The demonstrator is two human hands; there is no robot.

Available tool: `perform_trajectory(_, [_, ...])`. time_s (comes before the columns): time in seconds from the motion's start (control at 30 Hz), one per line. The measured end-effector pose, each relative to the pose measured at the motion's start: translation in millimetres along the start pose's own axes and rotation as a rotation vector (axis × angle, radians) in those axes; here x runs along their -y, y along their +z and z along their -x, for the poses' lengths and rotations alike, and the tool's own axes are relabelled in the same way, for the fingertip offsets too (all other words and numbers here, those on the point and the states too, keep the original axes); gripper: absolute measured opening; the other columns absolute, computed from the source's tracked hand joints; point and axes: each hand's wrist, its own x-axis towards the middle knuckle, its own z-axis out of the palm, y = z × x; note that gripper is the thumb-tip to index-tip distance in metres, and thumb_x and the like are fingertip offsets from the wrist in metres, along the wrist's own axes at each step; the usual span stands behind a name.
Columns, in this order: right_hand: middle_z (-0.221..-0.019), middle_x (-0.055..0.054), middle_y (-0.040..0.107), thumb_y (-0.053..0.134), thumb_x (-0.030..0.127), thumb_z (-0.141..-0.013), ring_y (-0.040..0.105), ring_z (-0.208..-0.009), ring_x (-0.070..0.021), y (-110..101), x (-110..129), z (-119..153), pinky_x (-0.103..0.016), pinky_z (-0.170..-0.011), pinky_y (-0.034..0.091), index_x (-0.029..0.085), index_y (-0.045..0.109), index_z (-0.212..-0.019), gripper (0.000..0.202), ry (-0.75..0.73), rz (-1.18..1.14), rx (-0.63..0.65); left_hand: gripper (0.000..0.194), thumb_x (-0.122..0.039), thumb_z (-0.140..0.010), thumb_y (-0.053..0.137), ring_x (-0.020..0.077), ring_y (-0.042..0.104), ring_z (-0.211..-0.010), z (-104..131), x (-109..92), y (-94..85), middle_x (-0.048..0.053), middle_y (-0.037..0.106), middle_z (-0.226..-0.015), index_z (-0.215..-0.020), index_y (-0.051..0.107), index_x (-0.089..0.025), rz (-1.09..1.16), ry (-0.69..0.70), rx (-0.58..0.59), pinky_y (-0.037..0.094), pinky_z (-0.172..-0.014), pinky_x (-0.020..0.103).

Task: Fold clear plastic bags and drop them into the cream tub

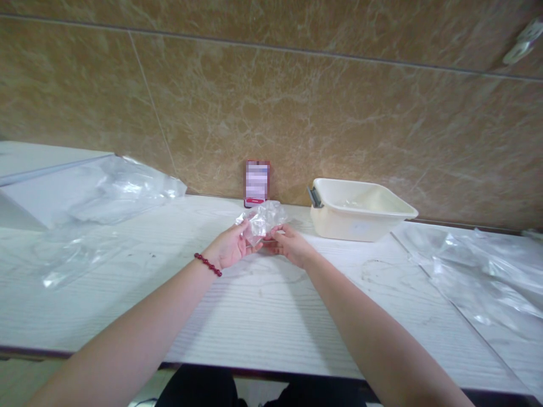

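Between my two hands, above the middle of the white table, is a crinkled clear plastic bag (pixel 263 219). My left hand (pixel 232 246), with a dark red bead bracelet (pixel 207 264) at the wrist, grips the bag's left side between thumb and fingers. At its lower right edge, the fingertips of my right hand (pixel 290 244) are pinched on the plastic. Whether anything lies inside the bag I cannot make out. Just behind it a phone (pixel 257 182) in a red case leans upright against the wall.
To the right stands a cream plastic bin (pixel 354 223) with a grey handle clip. Clear plastic bags (pixel 487 277) lie at the far right. More clear plastic (pixel 127 189) lies at the left beside a white box (pixel 29 198). A brown marbled wall (pixel 271 102) borders the table's back.
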Motion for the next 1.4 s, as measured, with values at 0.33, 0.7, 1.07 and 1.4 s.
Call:
perform_trajectory(0.33, [-0.060, 0.003, 0.056, 0.063, 0.018, -0.060, 0.056, -0.055, -0.0080, -5.4, -0.3, -5.5, -0.020, -0.052, 0.044, 0.019, 0.039, -0.080, 0.031, -0.104, 0.016, -0.205, 0.022, -0.009, -0.071, 0.053, 0.0090, 0.054, -0.067, -3.0, 3.7, -3.6, 0.000, 0.060, -0.082, -0.090, 0.054, -0.020, -0.110, 0.125, -0.037, 0.043, -0.056, 0.021])
perform_trajectory(0.7, [-0.065, 0.000, 0.056, 0.061, 0.014, -0.060, 0.053, -0.057, -0.0075, -11.5, 3.8, -2.8, -0.019, -0.050, 0.042, 0.015, 0.053, -0.071, 0.014, 0.013, -0.030, -0.117, 0.039, -0.003, -0.066, 0.057, 0.0054, 0.051, -0.059, 1.0, 2.2, -6.6, -0.002, 0.058, -0.075, -0.098, 0.053, -0.024, -0.164, 0.077, 0.123, 0.042, -0.053, 0.016])
perform_trajectory(1.07, [-0.062, 0.003, 0.052, 0.061, 0.034, -0.058, 0.041, -0.054, -0.0050, -18.2, 0.3, -7.1, -0.018, -0.050, 0.030, 0.015, 0.056, -0.069, 0.022, -0.180, 0.199, -0.174, 0.036, -0.003, -0.062, 0.060, 0.0064, 0.053, -0.061, -3.3, -1.2, -13.9, 0.000, 0.059, -0.080, -0.092, 0.054, -0.021, -0.234, 0.059, 0.085, 0.043, -0.051, 0.015])
perform_trajectory(1.4, [-0.058, 0.004, 0.053, 0.064, 0.035, -0.055, 0.050, -0.056, -0.0067, -10.9, 5.3, -2.6, -0.019, -0.054, 0.035, 0.016, 0.048, -0.062, 0.026, -0.219, 0.130, -0.142, 0.035, -0.002, -0.064, 0.058, 0.0131, 0.058, -0.078, 0.7, -8.3, -17.4, 0.005, 0.059, -0.088, -0.094, 0.052, -0.018, -0.244, -0.031, 0.083, 0.048, -0.062, 0.021])
